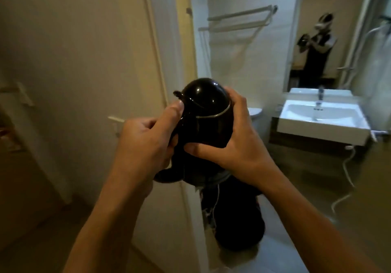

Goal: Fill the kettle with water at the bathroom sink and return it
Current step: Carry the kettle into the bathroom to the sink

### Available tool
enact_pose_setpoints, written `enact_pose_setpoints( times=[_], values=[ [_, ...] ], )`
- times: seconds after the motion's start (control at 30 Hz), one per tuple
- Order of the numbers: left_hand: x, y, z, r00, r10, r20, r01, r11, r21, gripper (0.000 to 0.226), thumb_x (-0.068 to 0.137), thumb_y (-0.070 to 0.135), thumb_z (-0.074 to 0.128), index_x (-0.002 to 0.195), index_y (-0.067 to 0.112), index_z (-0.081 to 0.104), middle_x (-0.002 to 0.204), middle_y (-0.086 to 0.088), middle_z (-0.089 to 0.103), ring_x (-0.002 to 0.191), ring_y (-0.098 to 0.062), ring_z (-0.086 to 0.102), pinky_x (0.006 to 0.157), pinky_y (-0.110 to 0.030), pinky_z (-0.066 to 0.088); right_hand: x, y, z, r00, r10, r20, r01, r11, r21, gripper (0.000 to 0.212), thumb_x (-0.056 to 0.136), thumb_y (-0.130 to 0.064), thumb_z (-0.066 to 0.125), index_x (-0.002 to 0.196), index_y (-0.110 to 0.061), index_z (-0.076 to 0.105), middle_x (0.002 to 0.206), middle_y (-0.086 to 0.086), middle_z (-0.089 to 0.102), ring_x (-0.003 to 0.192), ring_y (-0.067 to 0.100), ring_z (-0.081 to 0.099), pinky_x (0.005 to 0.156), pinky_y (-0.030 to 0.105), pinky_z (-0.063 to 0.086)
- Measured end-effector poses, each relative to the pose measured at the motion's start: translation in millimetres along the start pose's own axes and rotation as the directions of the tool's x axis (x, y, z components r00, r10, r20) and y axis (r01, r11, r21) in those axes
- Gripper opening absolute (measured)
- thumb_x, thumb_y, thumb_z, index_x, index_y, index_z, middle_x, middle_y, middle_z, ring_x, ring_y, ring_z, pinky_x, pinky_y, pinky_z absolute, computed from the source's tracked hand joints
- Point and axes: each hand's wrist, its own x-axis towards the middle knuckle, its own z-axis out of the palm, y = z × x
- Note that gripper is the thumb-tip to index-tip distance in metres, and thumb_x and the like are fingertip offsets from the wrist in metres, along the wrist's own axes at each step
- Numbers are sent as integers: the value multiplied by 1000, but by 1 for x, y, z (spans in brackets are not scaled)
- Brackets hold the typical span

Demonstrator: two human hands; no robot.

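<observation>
A: How is it held?

B: The left hand [146,139] is closed round the handle, thumb at the lid; the right hand [228,137] cups the body of the black kettle [206,111], carried at chest height in the bathroom doorway.

A: How to do this well?

B: Keep both grips, lid shut, and walk to the white sink [323,117] ahead on the right, under the faucet [321,94].

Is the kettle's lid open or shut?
Shut: the domed lid sits flush on the black kettle, held between left hand and right hand.
</observation>
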Motion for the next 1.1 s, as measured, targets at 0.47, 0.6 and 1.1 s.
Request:
enact_pose_setpoints(
  times=[0.47,0.6,1.1],
  values=[
    [135,-116,199,891,13,453,46,992,-120,54,92,45,61,49,14,50,35,5,42,30,-8,39,36,-19,31,9,165,-131,904,177,-388,-299,913,-279,114,62,-57,85,154,-32,23,155,-1,38,145,21,42,117,52,44],
    [189,-157,263,841,0,542,59,994,-92,55,92,46,60,43,23,51,36,8,43,32,-7,39,39,-20,31,30,229,-160,873,222,-435,-361,893,-269,112,60,-61,82,152,-33,24,153,-1,39,143,19,42,118,48,44],
    [371,-259,473,517,-196,833,273,960,56,68,84,74,50,59,11,55,54,-10,46,46,-21,42,49,-29,38,122,449,-288,801,314,-509,-509,805,-304,113,60,-65,80,153,-33,23,150,-1,39,139,18,41,115,42,42]
  ],
)
